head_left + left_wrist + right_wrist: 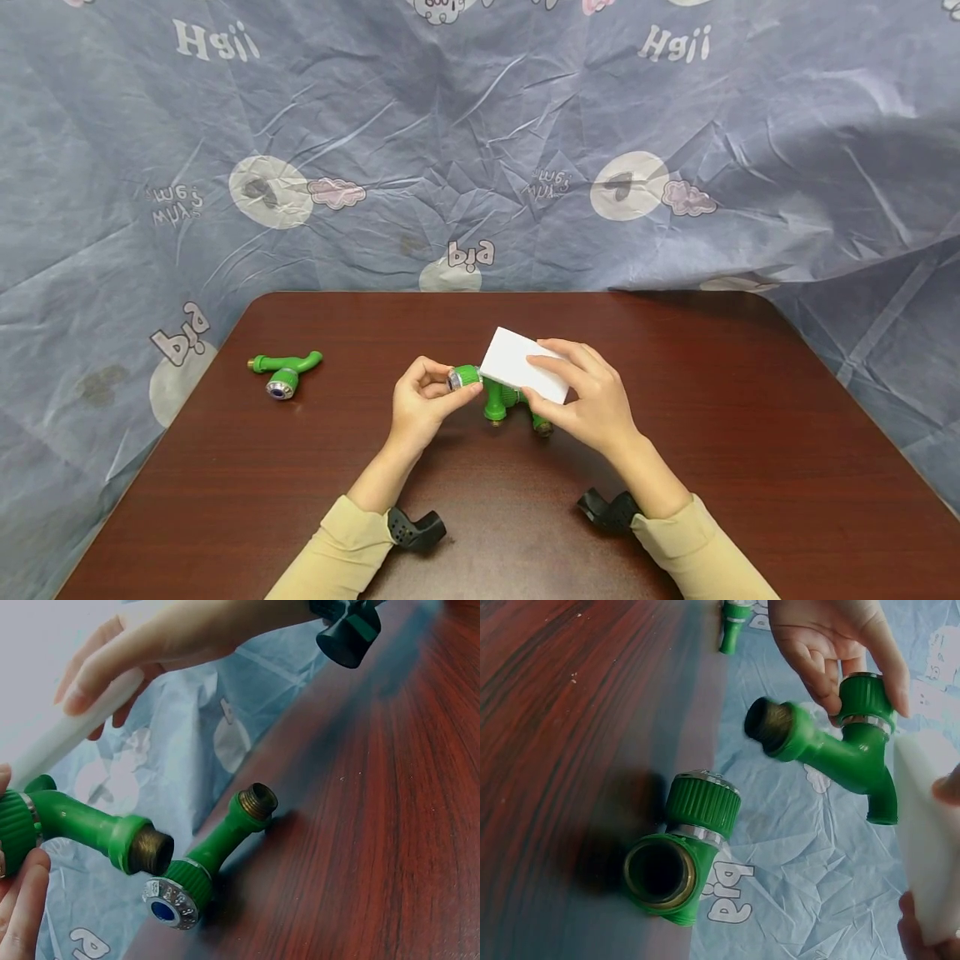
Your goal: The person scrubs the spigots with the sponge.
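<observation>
Green plastic faucet (471, 379), lifted above the middle of the brown table (750, 433), is pinched at its ribbed knob by the left hand (423, 408), fingers curled round it, while the right hand (592, 404) grips a white sponge block (523, 364) between thumb and fingers, held against the faucet's upper side. Right beneath them a second green faucet (501, 402) stands on the table, partly hidden by the block and the right hand. A third green faucet (283, 372) lies well apart near the table's left edge, and a blue-grey printed cloth (480, 142) hangs behind.
</observation>
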Available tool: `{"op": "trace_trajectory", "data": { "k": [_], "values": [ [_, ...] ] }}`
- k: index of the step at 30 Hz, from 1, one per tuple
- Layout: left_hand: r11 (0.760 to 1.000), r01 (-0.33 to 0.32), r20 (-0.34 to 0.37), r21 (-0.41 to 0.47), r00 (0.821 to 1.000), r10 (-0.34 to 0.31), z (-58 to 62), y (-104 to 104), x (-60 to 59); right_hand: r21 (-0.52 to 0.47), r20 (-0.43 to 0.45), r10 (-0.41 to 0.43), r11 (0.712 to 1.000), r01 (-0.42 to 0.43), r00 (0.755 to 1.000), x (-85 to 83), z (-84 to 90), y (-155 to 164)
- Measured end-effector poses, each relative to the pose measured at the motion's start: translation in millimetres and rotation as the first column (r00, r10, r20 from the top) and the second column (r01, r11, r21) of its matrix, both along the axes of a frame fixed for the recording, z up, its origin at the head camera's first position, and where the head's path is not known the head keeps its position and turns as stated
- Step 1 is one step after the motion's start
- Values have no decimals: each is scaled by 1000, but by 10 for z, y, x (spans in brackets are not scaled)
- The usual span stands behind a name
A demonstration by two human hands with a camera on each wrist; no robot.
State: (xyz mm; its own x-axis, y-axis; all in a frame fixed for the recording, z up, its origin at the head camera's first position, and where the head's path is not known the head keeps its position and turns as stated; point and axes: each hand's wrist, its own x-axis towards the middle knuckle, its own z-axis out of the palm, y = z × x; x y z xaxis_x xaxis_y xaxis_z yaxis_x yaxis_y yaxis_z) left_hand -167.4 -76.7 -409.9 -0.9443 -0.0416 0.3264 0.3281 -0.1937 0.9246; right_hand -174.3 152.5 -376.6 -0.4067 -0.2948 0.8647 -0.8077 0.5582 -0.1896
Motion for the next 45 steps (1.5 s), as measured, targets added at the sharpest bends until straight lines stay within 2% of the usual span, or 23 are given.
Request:
{"op": "trace_trajectory", "data": {
  "k": [3, 5, 12, 19, 27, 31, 34, 38, 45],
  "values": [
    [1000, -8, 17, 16, 1000, 7, -1, 4, -2, -23, 9, -41, 999, 41, 999, 0, 1, 2],
    [999, -3, 33, 33, 999, 1, -4, 7, -8, -26, 16, -36, 999, 37, 999, 2, -1, 4],
    [997, -3, 65, 82, 998, -2, 0, -2, -15, 60, 36, 84, 995, -86, 996, -3, -31, -2],
    [995, 13, 20, 94, 1000, -15, -5, -14, -16, 103, 49, 144, 984, -149, 988, -11, -42, -5],
    [996, -57, 40, 73, 998, 54, -6, -24, -23, 138, 73, 188, 971, -197, 979, -5, -41, 5],
    [992, -113, 40, 58, 993, 111, -26, -25, -31, 163, 122, 215, 959, -233, 969, 14, -33, 0],
    [988, -150, -19, 42, 988, 151, -118, -43, -85, 201, 191, 225, 944, -263, 955, 51, -27, -23],
    [985, -172, -73, 10, 982, 172, -164, -50, -104, 236, 240, 219, 932, -276, 946, 92, -26, -61],
    [983, -182, 19, -33, 983, 183, -16, -34, -21, 262, 230, 217, 925, -276, 949, 113, -35, -98]
  ]
}}
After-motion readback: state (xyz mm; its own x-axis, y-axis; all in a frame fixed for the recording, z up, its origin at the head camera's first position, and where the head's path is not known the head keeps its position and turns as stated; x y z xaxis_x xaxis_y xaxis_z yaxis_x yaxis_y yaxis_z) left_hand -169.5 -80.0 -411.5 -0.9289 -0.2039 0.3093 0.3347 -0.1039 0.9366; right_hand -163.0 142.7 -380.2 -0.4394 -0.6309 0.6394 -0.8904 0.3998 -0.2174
